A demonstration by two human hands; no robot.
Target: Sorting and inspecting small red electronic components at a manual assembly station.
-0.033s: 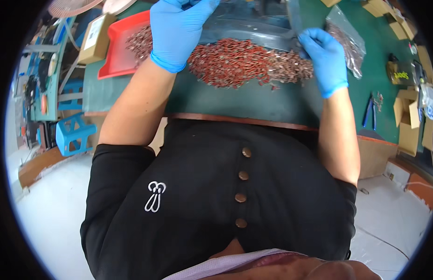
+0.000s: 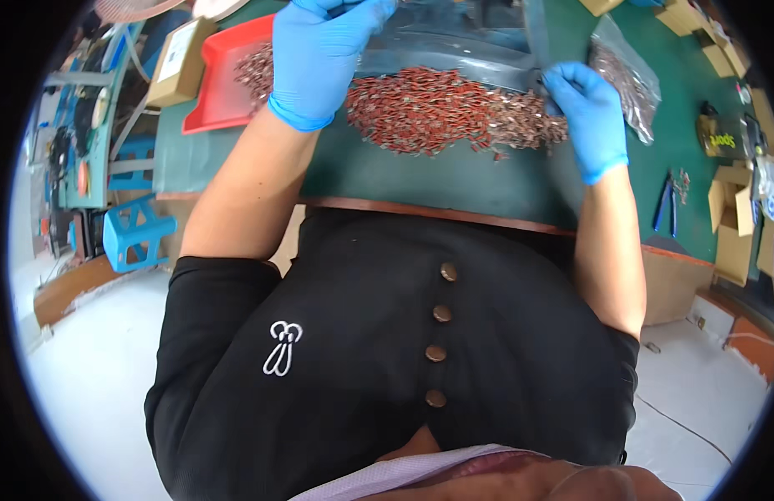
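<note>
Here, a clear plastic bag [image 2: 454, 46] is gripped by both blue-gloved hands, left hand [image 2: 324, 58] and right hand [image 2: 589, 117], above small reddish parts [image 2: 441, 108].

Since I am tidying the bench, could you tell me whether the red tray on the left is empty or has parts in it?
Not empty. The red tray holds a heap of small reddish-copper parts in its right half, beside the left hand; its left half shows bare.

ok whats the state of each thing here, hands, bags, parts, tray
left hand: gloved, gripping the clear bag's left edge
right hand: gloved, pinching the bag's right edge
clear bag: held over the parts, contents unclear
parts: loose heap on the green table
second bag: lying flat, holds parts
red tray: some parts inside
pliers: lying on the table
</note>
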